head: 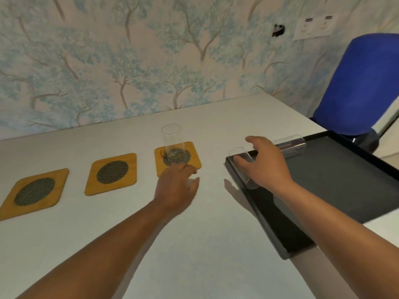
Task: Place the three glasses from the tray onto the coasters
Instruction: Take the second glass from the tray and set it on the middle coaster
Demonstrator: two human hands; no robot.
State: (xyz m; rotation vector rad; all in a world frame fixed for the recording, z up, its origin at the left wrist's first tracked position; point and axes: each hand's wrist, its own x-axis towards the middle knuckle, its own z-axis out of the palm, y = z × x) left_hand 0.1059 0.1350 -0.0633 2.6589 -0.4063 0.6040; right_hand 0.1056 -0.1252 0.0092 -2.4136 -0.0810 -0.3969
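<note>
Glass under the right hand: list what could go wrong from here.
1. The glass lies on its side across the tray's left rim, so it may roll off as the right hand closes on it.
2. The left hand sits against the coaster bearing the upright glass; a nudge could topple it.

No text, label, brand or number can be read anywhere; the wall plate's [314,27] markings are too blurred.

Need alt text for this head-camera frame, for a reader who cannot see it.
One clear glass stands upright on the rightmost of three wooden coasters; the left hand rests beside it. The right hand reaches over a glass lying on the black tray, where another glass lies.
</note>
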